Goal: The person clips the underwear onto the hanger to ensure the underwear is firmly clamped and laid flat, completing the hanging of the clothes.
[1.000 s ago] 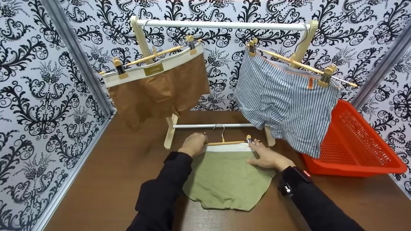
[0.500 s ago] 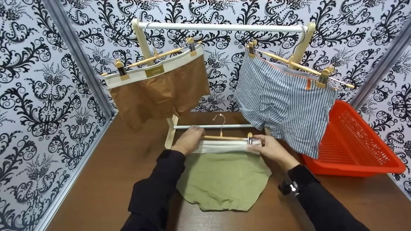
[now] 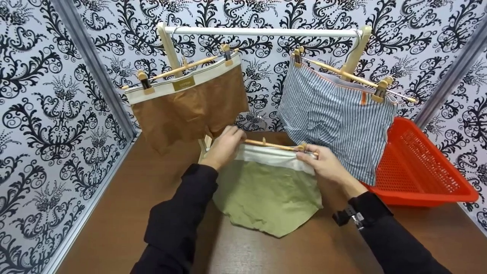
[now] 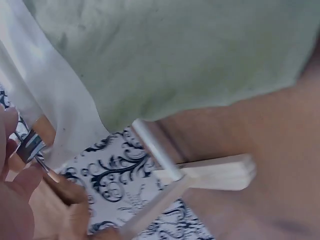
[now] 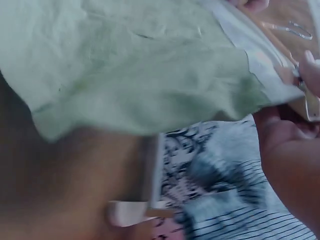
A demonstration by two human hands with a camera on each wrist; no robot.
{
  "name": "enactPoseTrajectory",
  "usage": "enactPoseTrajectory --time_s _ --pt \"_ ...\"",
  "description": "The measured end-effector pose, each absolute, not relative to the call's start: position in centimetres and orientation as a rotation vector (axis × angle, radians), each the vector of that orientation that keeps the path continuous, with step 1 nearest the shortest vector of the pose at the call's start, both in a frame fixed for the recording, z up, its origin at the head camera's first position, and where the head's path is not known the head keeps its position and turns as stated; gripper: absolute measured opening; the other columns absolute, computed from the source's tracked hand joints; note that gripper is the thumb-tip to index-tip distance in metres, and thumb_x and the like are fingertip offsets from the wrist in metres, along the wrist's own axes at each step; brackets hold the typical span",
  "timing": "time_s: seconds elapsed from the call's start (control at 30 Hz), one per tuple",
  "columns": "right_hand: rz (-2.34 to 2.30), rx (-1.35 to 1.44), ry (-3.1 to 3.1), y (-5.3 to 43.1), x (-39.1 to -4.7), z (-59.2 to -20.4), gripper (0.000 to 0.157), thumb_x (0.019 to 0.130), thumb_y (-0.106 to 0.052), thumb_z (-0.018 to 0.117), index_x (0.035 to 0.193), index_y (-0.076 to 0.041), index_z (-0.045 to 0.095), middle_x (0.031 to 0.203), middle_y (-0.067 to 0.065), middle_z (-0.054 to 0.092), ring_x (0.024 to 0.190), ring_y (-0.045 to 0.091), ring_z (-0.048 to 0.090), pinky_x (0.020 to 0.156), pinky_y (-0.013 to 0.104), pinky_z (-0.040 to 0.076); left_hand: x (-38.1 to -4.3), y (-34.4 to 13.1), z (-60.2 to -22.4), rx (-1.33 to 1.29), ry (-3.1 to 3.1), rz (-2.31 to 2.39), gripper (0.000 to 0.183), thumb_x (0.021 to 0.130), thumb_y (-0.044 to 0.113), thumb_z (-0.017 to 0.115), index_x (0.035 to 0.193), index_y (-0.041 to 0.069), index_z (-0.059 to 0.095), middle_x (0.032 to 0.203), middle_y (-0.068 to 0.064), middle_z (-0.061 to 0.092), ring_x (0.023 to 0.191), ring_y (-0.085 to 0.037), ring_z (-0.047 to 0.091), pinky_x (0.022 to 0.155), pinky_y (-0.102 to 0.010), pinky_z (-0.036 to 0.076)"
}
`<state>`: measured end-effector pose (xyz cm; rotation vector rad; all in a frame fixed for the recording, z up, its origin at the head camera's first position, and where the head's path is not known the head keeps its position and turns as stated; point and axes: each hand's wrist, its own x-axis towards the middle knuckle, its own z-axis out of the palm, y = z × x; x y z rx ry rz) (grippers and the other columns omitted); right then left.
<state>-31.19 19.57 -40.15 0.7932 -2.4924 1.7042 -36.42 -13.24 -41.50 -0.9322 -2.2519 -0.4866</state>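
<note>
Green underpants [image 3: 270, 194] with a white waistband hang from a wooden clip hanger [image 3: 274, 145], lifted and tilted over the table, with their lower part toward the person. My left hand [image 3: 226, 144] holds the hanger's left end; a clip [image 4: 31, 146] there bites the waistband beside the thumb in the left wrist view. My right hand [image 3: 328, 164] pinches the right end by the other clip [image 3: 301, 147], fingers also on the waistband. The metal hook [image 5: 295, 31] shows in the right wrist view but is faint in the head view.
Brown shorts [image 3: 190, 110] and striped shorts [image 3: 338, 118] hang on clip hangers from the rack's white top rod [image 3: 262, 32]. A red basket [image 3: 422, 198] stands at the right. Patterned walls [image 3: 57, 114] enclose the brown table [image 3: 144, 182].
Both hands have raised the hanger with the green underpants off the table and moved it away from the person, toward the rack. The right hand went from resting on the cloth to gripping the end.
</note>
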Motion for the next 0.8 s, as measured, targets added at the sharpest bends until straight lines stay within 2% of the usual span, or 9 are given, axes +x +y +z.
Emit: enactPoseTrajectory --time_s 0.13,0.27,0.37,0.47,0.6,0.8 --pt "1.79 0.689 -2.433 19.7 -29.4 -37.6 0.028 0.1 -0.012 0.064 0.12 0.008 0.065 0.107 0.023 0.07 0.07 0.013 0.064 0.055 0.024 0.054 -36.4 -12.4 -39.8 -0.925 -2.188 -0.474 0.024 0.086 -0.01 0.067 0.107 0.002 0.066 0.108 -0.01 0.064 0.11 -0.028 0.059 0.098 -0.032 0.05" --pt "1.786 0.579 -2.384 19.7 -27.3 -34.6 0.03 0.101 -0.017 0.064 0.122 0.004 0.065 0.107 0.022 0.071 0.066 0.014 0.063 0.052 0.024 0.054 -36.4 -11.1 -38.5 -0.844 -2.068 -0.566 0.037 0.088 -0.006 0.066 0.125 -0.004 0.062 0.13 -0.02 0.06 0.128 -0.034 0.053 0.111 -0.034 0.04" --pt "1.804 0.525 -2.309 19.4 -26.0 -32.4 0.032 0.101 -0.017 0.063 0.123 0.006 0.063 0.105 0.024 0.07 0.065 0.015 0.065 0.051 0.025 0.054 -36.3 -10.0 -37.2 -0.716 -2.003 -0.742 0.041 0.097 0.001 0.062 0.135 -0.01 0.053 0.139 -0.027 0.053 0.134 -0.037 0.048 0.116 -0.034 0.033" --pt "1.8 0.465 -2.238 18.8 -25.1 -30.7 0.032 0.102 -0.017 0.061 0.125 0.005 0.062 0.106 0.024 0.069 0.065 0.015 0.063 0.048 0.024 0.052 -35.7 -8.9 -35.2 -0.559 -2.033 -1.06 0.048 0.101 0.005 0.057 0.144 -0.01 0.044 0.146 -0.027 0.047 0.139 -0.033 0.043 0.118 -0.031 0.027" --pt "1.748 0.404 -2.16 17.6 -24.6 -29.2 0.032 0.103 -0.018 0.06 0.126 0.005 0.061 0.108 0.024 0.068 0.067 0.016 0.063 0.05 0.024 0.052 -34.7 -8.0 -32.4 -0.371 -2.1 -1.491 0.048 0.106 0.016 0.051 0.149 -0.003 0.043 0.151 -0.018 0.046 0.141 -0.024 0.042 0.116 -0.025 0.028" --pt "1.559 0.392 -2.122 15.2 -23.8 -27.6 0.034 0.104 -0.019 0.059 0.129 0.002 0.061 0.113 0.014 0.068 0.074 0.017 0.062 0.054 0.021 0.052 -34.6 -6.8 -29.2 -0.508 -2.033 -1.863 0.048 0.11 0.022 0.042 0.15 -0.005 0.042 0.155 -0.016 0.044 0.144 -0.021 0.039 0.115 -0.022 0.028"
